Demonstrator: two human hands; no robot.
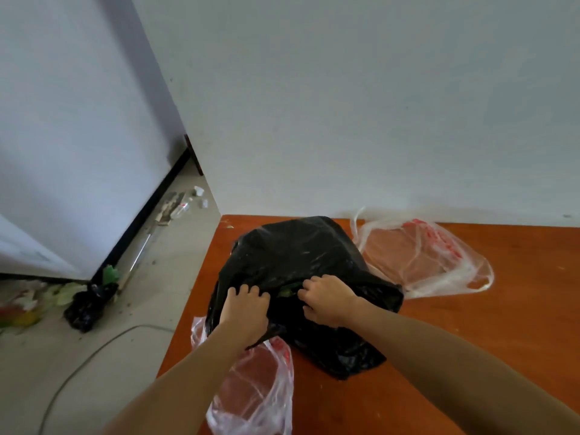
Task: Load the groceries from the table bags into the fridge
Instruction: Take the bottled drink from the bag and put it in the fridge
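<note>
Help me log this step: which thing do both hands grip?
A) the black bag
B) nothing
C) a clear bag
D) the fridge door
A: the left hand and the right hand each have their fingers curled into the plastic of the black bag at its mouth.

Black bag (pixel 301 255): on counter (pixel 486 340), green inside.
Left hand (pixel 246 312): grips bag's opening.
Right hand (pixel 326 298): grips opening opposite.
Clear bags (pixel 433 255): two, flanking.
Floor (pixel 150 293): scattered litter.
</note>
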